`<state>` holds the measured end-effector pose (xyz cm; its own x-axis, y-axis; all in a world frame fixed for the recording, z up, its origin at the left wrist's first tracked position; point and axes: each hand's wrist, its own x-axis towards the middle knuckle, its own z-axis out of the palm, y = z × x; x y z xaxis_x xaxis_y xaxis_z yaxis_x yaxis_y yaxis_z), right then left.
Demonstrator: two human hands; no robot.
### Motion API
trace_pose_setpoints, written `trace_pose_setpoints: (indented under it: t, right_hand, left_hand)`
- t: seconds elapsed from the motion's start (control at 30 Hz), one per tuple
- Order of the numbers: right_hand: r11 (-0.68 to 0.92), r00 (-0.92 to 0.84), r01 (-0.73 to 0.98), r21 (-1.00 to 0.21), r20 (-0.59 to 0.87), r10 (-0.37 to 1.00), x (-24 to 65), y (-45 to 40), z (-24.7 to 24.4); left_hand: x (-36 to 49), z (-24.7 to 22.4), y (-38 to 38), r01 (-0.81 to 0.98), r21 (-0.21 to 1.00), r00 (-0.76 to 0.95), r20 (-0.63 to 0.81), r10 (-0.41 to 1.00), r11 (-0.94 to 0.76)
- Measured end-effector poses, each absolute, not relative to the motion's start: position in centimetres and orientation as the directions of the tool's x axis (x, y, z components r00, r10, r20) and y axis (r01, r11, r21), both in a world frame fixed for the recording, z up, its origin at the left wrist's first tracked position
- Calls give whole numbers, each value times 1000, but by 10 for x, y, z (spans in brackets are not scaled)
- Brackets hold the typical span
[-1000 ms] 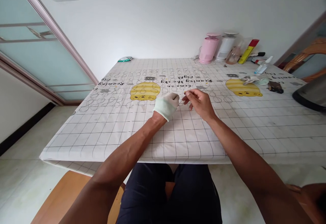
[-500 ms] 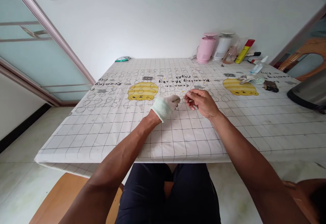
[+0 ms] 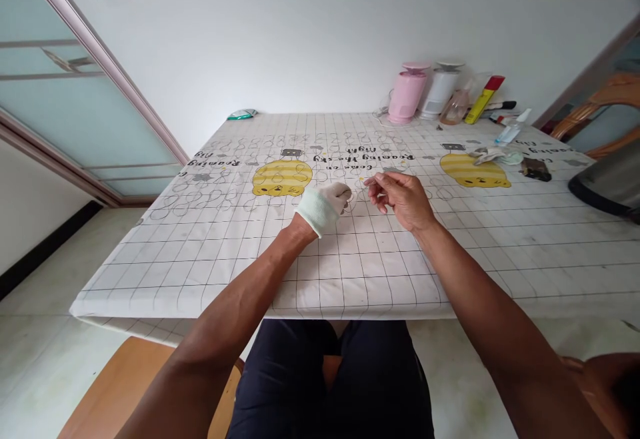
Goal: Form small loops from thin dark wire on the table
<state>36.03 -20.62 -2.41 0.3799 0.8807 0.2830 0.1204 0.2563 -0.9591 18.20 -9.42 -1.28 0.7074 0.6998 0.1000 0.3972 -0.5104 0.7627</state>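
Observation:
My left hand [image 3: 330,202], in a whitish knit glove with a pale green cuff, is closed low over the middle of the table. Whatever its fingers hold is hidden or too thin to make out. Just to its right, my bare right hand [image 3: 400,199] pinches thumb and forefinger together, the other fingers curled; anything between the tips is too small to name. A gap separates the two hands. Many thin dark rings [image 3: 173,202], some in touching pairs, lie spread in rows across the left and middle of the checked tablecloth [image 3: 220,252].
At the back right stand a pink device [image 3: 407,94], a white one [image 3: 440,92], a spray bottle [image 3: 454,107] and a yellow-red can [image 3: 483,100]. A crumpled glove [image 3: 500,156], a small clear bottle [image 3: 513,127] and a metal vessel [image 3: 610,176] are right. A green packet [image 3: 242,114] lies back left.
My right hand has shifted slightly right, widening the gap to my left hand. The left hand stays closed in nearly the same place. The whole view has shifted slightly.

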Motion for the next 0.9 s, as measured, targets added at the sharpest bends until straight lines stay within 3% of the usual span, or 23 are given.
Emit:
trace_pose_setpoints:
  t: [0.33,0.5,0.63,0.73,0.9]
  right_hand:
    - [230,355,13,-973,219,909,364,-208,-24]
    - [274,350,25,-961,265,898,361,-207,-23]
    - [318,359,44,-947,312,880,358,-206,-23]
    - [352,384,57,-934,346,856,356,-206,-21]
    - [363,424,15,-932,334,842,350,-205,-21]
  left_hand:
    - [183,-12,-100,375,797,704,88,705,-474]
    - [184,-4,-99,331,886,711,-9,703,-324]
    - [182,-2,-94,104,988,705,7,709,-113]
    - [182,-10,-86,-107,993,709,46,704,42]
    - [187,-21,-75,-190,964,818,53,572,183]
